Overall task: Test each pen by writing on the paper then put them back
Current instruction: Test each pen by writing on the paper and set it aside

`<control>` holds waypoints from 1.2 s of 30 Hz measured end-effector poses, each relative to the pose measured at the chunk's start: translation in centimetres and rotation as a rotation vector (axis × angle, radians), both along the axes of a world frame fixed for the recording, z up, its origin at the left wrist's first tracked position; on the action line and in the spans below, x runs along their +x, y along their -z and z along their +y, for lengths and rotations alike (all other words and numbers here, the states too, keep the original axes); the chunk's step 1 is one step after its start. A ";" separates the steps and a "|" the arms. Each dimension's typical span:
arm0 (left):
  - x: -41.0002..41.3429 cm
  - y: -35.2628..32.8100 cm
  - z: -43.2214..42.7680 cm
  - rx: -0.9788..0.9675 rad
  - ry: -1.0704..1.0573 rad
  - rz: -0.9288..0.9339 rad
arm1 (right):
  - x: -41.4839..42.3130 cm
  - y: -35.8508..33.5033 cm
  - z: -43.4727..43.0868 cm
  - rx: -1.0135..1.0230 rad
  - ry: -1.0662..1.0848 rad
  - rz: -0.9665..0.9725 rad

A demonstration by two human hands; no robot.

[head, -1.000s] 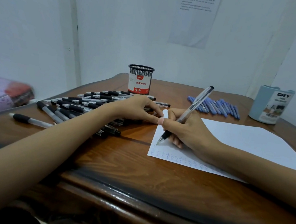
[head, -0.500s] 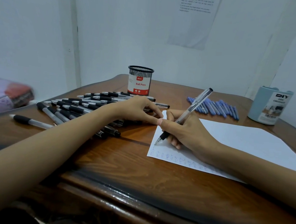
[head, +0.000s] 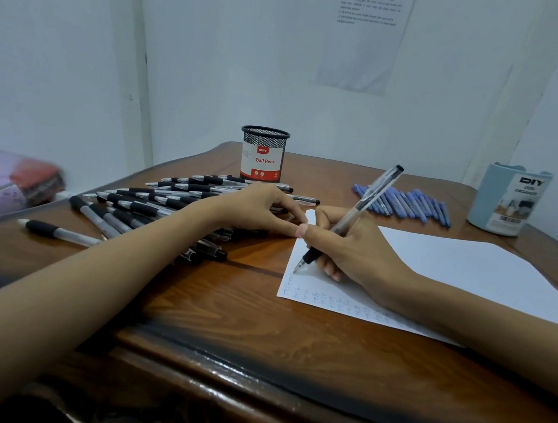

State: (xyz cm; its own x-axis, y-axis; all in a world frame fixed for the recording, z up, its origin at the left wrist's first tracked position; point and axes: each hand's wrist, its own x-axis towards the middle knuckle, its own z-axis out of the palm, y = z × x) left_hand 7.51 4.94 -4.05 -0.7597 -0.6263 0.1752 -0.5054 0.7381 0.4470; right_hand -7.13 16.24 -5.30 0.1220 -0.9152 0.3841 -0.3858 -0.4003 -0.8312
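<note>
Head view: the right hand clenches a clear-barrelled pen in a writing hold, thumb and fingers pinched round its black grip section. The barrel slants up and away above the grip, and below the grip the tip meets the white paper close to the sheet's left edge. Nearer than the grip, rows of small faint marks run along the paper's near edge. The rest of the sheet spreads out to the right of the grip on the wooden table.

Immediately left of the grip, the left hand rests with its fingers loosely arched and no pen in it. Its thumb tip touches the right hand at the paper's far left corner. Farther left of the grip lies a pile of black-grip pens, partly under the left wrist, with a single pen apart at its left. Beyond the grip stand a mesh cup labelled "Ball Pens", a row of blue pens and, far right, a pale blue organizer.
</note>
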 end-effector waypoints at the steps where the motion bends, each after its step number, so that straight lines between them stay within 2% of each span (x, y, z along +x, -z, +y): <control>1: 0.0 0.0 0.0 0.001 0.004 0.000 | 0.0 0.0 0.0 -0.006 0.000 0.007; 4: 0.1 0.1 -0.2 -0.003 0.007 0.009 | 0.2 -0.2 0.3 -0.033 0.018 0.009; 11: 0.0 0.1 -0.3 0.021 -0.018 -0.033 | -3.4 -2.4 -0.4 0.109 0.244 -0.233; 15: 0.0 0.1 -0.5 0.015 -0.011 -0.075 | -7.6 -3.2 -0.6 0.085 0.375 -0.134; 20: 0.0 0.2 -0.2 -0.049 0.003 -0.055 | -12.0 -3.6 -1.6 0.106 0.482 -0.196; 25: -0.1 0.2 0.4 -0.126 -0.003 -0.087 | -14.1 -2.8 -2.2 0.175 0.494 -0.250; 31: 0.0 0.2 0.7 -0.115 0.003 -0.103 | -15.1 -2.7 -2.0 0.215 0.563 -0.246; 36: -0.1 0.2 0.5 -0.135 0.032 -0.047 | -15.5 -1.9 -2.2 0.249 0.588 -0.069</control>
State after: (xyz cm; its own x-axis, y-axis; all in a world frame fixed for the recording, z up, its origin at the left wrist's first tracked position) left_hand 7.40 5.47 -4.21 -0.7880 -0.5750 0.2201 -0.4986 0.8057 0.3196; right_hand -22.66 14.06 -3.45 -0.4450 -0.8844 0.1406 -0.4247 0.0702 -0.9026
